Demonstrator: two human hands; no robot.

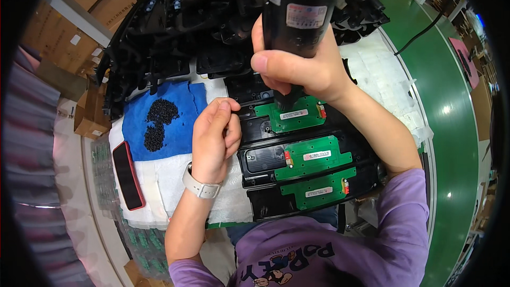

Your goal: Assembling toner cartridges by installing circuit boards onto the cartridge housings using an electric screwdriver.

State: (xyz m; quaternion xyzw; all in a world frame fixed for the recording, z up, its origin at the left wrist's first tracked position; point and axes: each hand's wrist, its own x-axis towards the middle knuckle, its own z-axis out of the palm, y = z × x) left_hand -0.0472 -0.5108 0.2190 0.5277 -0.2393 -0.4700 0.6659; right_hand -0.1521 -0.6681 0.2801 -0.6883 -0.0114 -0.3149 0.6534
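Note:
My right hand (308, 72) is wrapped round a black electric screwdriver (297, 37), held upright with its lower end over the farthest green circuit board (287, 123). Whether the tip touches a screw is hidden. My left hand (217, 133) is closed, thumb and index finger pinched together, beside the left edge of the black plastic panels (260, 158). What it holds, if anything, is too small to make out. Two more green boards, a middle one (297, 168) and a nearest one (334, 195), lie in the panels, each with a white label and a small connector.
Left of my left hand, a blue cloth (188, 101) carries heaps of small black screws (162, 111). A red-edged phone (126, 175) lies on the white table covering (228, 202). Black plastic parts (159, 48) are piled at the back. A green surface (451, 154) runs along the right.

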